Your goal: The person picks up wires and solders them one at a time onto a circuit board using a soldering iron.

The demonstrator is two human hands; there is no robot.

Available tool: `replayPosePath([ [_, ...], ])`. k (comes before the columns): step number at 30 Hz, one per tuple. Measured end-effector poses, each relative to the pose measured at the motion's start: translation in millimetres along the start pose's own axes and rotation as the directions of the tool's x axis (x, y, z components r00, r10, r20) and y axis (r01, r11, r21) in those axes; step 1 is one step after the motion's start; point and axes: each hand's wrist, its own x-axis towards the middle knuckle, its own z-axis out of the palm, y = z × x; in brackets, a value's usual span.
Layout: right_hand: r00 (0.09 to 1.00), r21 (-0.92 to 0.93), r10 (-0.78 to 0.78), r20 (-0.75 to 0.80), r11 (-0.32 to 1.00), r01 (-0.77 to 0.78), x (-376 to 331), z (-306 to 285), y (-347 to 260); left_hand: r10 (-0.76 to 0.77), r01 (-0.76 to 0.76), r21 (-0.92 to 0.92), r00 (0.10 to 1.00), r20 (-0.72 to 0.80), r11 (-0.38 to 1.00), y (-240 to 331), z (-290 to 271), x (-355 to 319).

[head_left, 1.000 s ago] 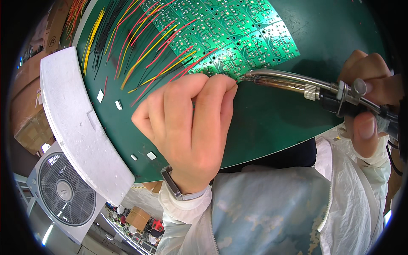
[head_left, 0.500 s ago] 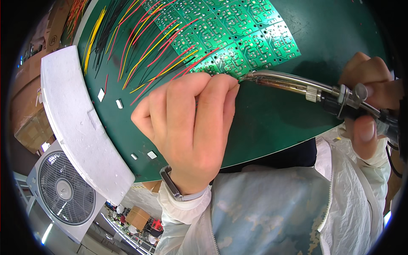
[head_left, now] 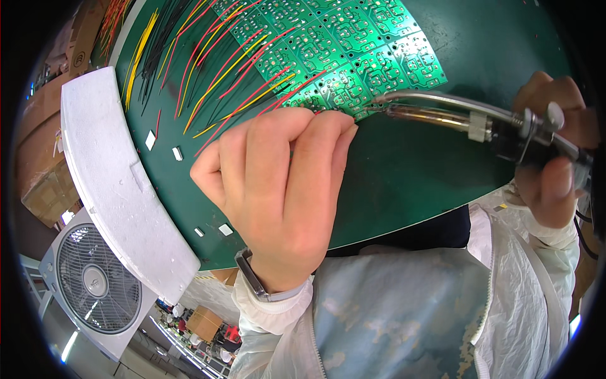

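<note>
My left hand (head_left: 274, 183) is closed in a pinch at the near edge of a green circuit board panel (head_left: 385, 72). Its fingers hide whatever lies between the fingertips. Red, yellow and black wires (head_left: 221, 79) fan out leftward from the panel, some passing by my knuckles. In my right hand (head_left: 568, 123) is a soldering iron (head_left: 478, 126) with a curved metal tube along its top. The iron points left, its tip over the panel's near edge, just right of my left fingertips and slightly apart from them.
A white foam strip (head_left: 123, 183) runs along the left edge of the green table mat (head_left: 404, 189). Small white pieces (head_left: 225, 230) lie on the mat. Bundles of yellow wires (head_left: 136, 66) and black wires stand further back. Beyond the table's left edge is a box fan (head_left: 95, 281).
My right hand has drawn the soldering iron a little to the right, its tip away from my left fingertips. My left hand has barely shifted.
</note>
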Motion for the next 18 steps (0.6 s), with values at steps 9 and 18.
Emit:
replayPosePath([
  [9, 0.983, 0.062, -0.152, 0.104, 0.987, 0.146, 9, 4, 6, -0.021, 0.021, -0.022, 1.0, 0.01, 1.0, 0, -2, 1],
  [18, 0.973, 0.016, -0.186, 0.14, 0.982, 0.186, 10, 4, 1, -0.024, 0.024, -0.027, 1.0, -0.005, 0.999, 1, -1, 1],
])
